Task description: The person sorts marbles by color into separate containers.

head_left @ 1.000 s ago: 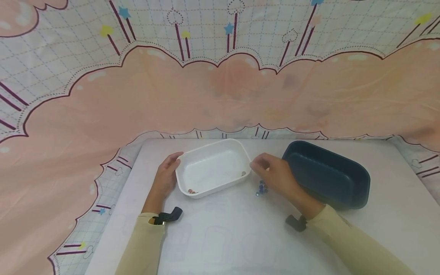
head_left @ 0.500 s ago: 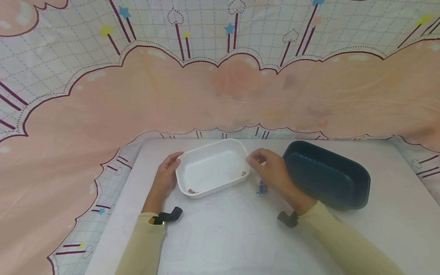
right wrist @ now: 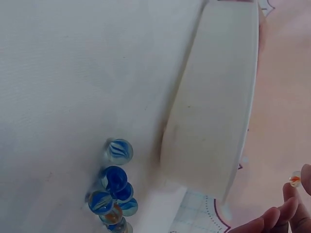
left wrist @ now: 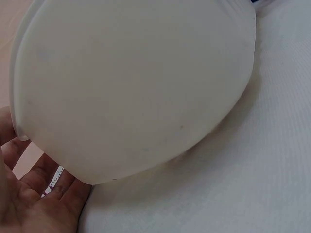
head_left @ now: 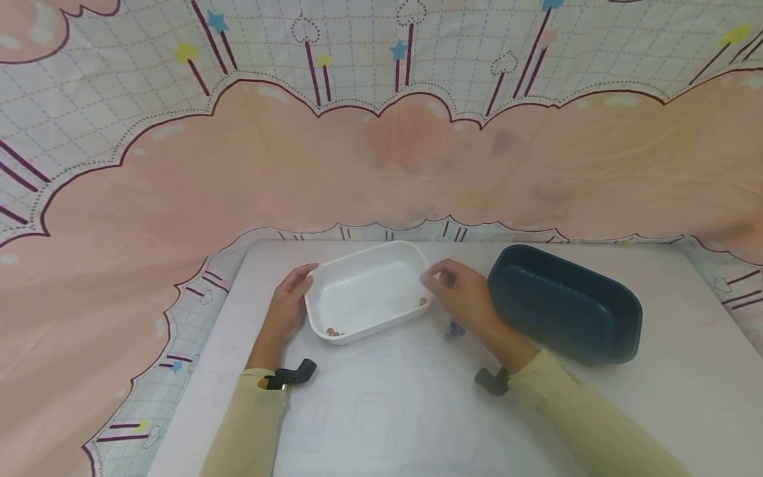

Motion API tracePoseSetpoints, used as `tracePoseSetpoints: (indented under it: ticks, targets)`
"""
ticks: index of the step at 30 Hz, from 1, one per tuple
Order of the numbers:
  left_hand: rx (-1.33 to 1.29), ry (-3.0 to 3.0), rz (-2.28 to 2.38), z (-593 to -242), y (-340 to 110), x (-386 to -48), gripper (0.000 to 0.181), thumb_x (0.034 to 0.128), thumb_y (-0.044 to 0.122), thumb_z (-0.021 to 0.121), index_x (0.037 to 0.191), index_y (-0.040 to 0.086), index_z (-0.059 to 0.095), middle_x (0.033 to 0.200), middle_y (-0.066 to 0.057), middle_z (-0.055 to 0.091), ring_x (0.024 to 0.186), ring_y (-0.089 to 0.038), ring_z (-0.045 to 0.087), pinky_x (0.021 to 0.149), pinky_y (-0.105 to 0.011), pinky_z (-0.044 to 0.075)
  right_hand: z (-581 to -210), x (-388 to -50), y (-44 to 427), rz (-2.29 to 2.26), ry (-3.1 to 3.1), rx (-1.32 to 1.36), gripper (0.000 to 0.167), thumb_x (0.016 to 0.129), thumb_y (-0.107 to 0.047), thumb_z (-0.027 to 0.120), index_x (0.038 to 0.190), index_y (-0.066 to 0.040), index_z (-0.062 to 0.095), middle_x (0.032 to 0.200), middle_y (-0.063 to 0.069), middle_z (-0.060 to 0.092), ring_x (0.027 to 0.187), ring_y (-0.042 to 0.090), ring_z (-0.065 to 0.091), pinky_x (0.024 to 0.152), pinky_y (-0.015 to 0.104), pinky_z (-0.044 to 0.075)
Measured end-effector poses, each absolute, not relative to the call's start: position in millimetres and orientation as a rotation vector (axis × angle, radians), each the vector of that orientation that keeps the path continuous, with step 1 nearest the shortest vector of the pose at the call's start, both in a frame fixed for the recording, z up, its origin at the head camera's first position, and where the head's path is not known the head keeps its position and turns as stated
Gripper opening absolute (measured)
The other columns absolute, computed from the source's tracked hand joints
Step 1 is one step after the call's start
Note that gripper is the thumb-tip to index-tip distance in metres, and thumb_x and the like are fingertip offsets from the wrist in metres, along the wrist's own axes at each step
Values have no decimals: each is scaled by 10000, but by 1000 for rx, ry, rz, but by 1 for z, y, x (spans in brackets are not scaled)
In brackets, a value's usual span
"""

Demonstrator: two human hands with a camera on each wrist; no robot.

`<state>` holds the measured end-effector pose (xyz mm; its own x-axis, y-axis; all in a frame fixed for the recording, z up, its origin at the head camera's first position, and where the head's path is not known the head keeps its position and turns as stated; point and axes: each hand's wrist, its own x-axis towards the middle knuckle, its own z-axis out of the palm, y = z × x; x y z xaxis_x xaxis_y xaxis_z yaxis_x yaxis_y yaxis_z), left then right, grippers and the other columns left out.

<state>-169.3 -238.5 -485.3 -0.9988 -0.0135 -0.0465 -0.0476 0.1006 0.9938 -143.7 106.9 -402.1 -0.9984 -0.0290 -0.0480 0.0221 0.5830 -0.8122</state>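
At the left end of the white tray [head_left: 372, 285], the left hand [head_left: 286, 308] holds the rim with its thumb on top; the left wrist view has its fingers [left wrist: 43, 179] round the tray's outer wall [left wrist: 141, 92]. The right hand [head_left: 467, 295] is at the tray's right rim, and in the right wrist view its thumb and a finger pinch a clear marble with an orange swirl [right wrist: 295, 179]. Small orange-brown marbles [head_left: 332, 332] lie in the tray's near left corner, and one marble [head_left: 422, 301] in its near right corner.
Several marbles, mostly blue [right wrist: 115, 178], are grouped on the white table [head_left: 369, 411] just right of the tray, below the right hand. A dark blue tray [head_left: 566, 301] stands to the right, close behind the right wrist. Patterned cloth [head_left: 381, 165] hangs at the back.
The right hand has moved left, from beside the white tray to its right rim. The left hand and both trays look unmoved.
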Motion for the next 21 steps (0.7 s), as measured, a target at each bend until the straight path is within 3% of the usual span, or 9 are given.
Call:
tracePoseSetpoints:
  ticks: [12,21]
  targets:
    - [-77,2296,2099,-486,-239,-170,428,1077,342,501,1470,174,517,1570,-12,476,1454,-194,459,1120,-185,452,-396,-143,93,-1414,2772,-107,260,965,-423,674,1122,-219,714,879,54,606,855,227,574,669,310,495]
    - [-71,2247,2137,-487,-240,-171,432,1077,319,508,1480,161,507,1572,-28,468,1446,-205,463,1103,-176,466,-396,-142,83,-1444,2741,-131,246,969,-415,679,1111,-217,706,891,44,614,854,222,587,684,298,526]
